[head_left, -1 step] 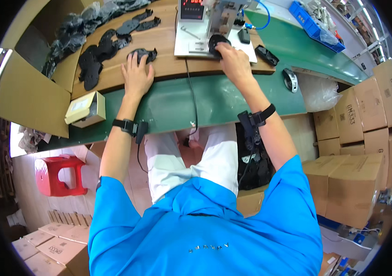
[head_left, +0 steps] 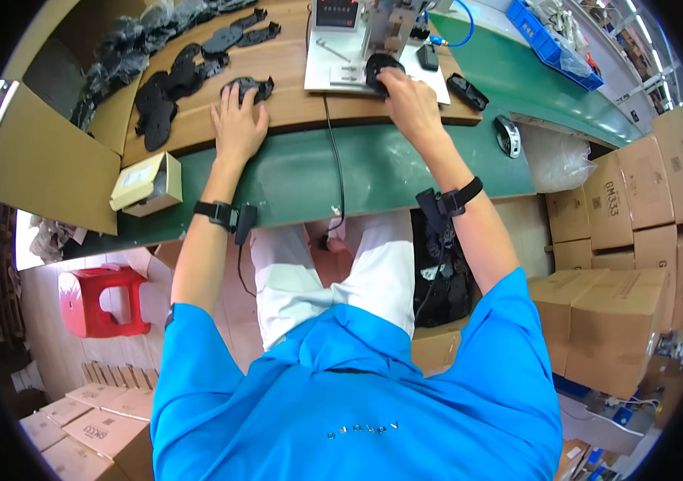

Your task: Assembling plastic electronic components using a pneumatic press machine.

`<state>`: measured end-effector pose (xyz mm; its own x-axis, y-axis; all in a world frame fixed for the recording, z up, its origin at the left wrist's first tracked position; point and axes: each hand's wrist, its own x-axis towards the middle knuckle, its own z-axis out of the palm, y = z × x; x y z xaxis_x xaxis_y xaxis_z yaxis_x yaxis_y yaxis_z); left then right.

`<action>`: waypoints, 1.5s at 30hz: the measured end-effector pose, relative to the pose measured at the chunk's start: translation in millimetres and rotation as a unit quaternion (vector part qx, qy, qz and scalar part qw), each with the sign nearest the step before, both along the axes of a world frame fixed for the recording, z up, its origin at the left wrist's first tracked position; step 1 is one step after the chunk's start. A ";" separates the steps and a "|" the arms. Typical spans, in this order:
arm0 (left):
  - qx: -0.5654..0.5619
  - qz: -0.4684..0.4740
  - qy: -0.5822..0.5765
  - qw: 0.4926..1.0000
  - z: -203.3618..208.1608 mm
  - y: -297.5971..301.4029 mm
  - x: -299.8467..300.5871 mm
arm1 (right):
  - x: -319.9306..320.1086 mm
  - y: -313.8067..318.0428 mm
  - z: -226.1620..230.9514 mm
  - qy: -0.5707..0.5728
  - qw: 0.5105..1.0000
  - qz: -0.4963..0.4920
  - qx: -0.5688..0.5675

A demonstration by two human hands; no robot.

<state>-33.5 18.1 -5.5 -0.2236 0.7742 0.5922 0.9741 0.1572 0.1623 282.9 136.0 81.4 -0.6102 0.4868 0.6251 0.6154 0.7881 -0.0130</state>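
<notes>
My left hand (head_left: 237,131) lies on the wooden board with its fingers spread, the fingertips resting on a black plastic part (head_left: 259,88). At the small bench press (head_left: 389,32), my right hand (head_left: 416,111) grips a rounded black plastic part (head_left: 381,66) by its near edge. That part sits on the white base plate beneath the press head, and my fingers hide some of it. More black plastic parts (head_left: 157,120) are laid out on the board to the left of my left hand. Each of my forearms wears a black strap with a small device.
A control box (head_left: 336,16) with a red display stands beside the press. A black cable (head_left: 335,160) hangs over the green bench edge. Nearby are a small open carton (head_left: 149,186), a computer mouse (head_left: 507,136), a blue bin (head_left: 545,44), stacked cartons (head_left: 614,321) and a red stool (head_left: 81,301).
</notes>
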 end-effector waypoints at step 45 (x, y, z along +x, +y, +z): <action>0.029 -0.158 -0.163 0.973 21.2 -17.8 -17.5 | -12.3 -11.7 12.7 0.007 0.990 -0.079 -0.119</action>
<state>-50.9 0.2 15.7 -0.1636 0.8016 0.5751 0.8676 -0.1605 0.4706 270.6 124.4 94.1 -0.5061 0.7102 0.4893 0.7293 0.6553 -0.1968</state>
